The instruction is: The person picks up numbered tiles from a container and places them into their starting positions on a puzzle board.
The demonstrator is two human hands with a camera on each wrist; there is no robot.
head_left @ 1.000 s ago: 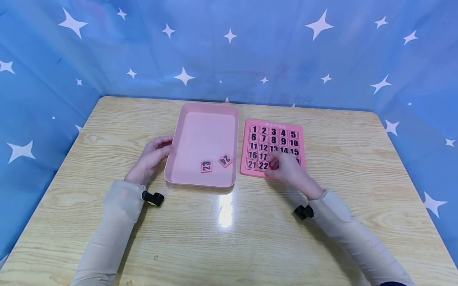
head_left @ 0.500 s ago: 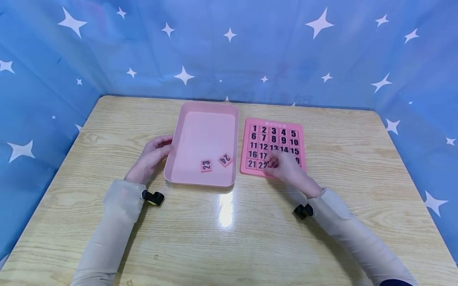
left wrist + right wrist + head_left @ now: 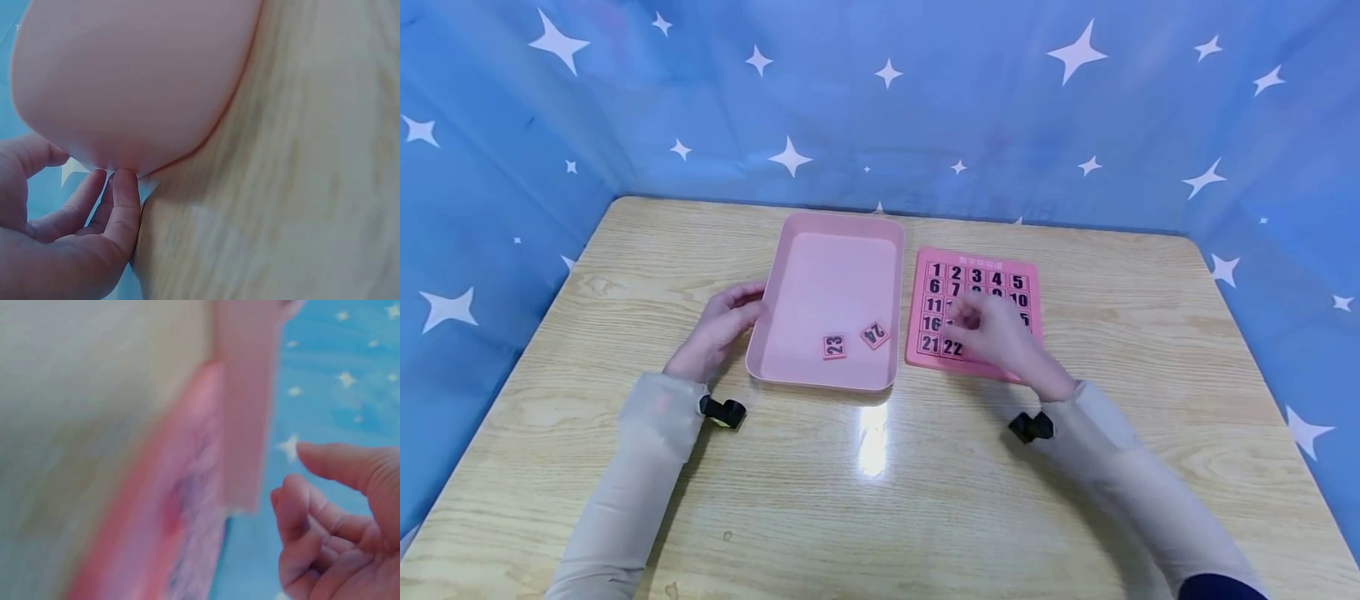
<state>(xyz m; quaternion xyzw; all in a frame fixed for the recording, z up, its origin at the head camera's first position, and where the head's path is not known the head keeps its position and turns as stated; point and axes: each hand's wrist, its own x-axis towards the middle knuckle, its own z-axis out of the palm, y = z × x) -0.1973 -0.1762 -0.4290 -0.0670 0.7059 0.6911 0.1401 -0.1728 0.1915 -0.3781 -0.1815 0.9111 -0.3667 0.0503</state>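
My left hand rests its fingertips against the outside left wall of a pink tray; in the left wrist view, its fingers touch that wall. Two number tiles lie in the tray: tile 23 and, tilted, tile 24. My right hand hovers over a pink number puzzle board and hides its lower right part. In the right wrist view, thumb and loosely bent fingers stand apart with nothing between them. Tiles 21 and 22 sit in the bottom row.
Tray and board stand side by side on a wooden table, a narrow gap between them. A blue curtain with white stars hangs behind. Small black devices are strapped at both wrists.
My right hand has lifted from the board's bottom row and shifted slightly up, now covering the middle tiles. Left hand, tray and the two tiles in it stay put.
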